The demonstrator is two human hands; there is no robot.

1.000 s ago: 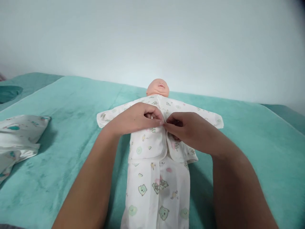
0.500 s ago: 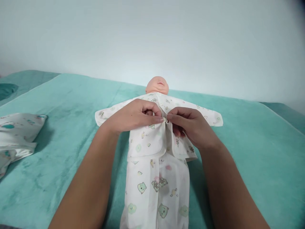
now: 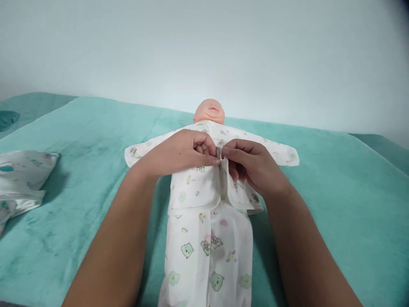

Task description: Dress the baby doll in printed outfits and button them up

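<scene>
A baby doll lies on its back, head away from me, dressed in a white printed jacket and matching white printed trousers. Its sleeves stretch out to both sides. At the chest, my left hand pinches the jacket's left front edge between thumb and fingers. Close beside it, my right hand is closed on the right front edge. The two fingertips almost meet at the middle of the front. Below them the jacket's edges hang apart. Any fastener between the fingers is hidden.
A teal plush blanket covers the surface under the doll. Folded white printed clothing lies at the far left. Behind the blanket's far edge rises a pale wall.
The view has shifted slightly. Both hands stay at the jacket's front, and my right fingertips have moved a little up along the edge. The small pale bit between the fingers is now covered.
</scene>
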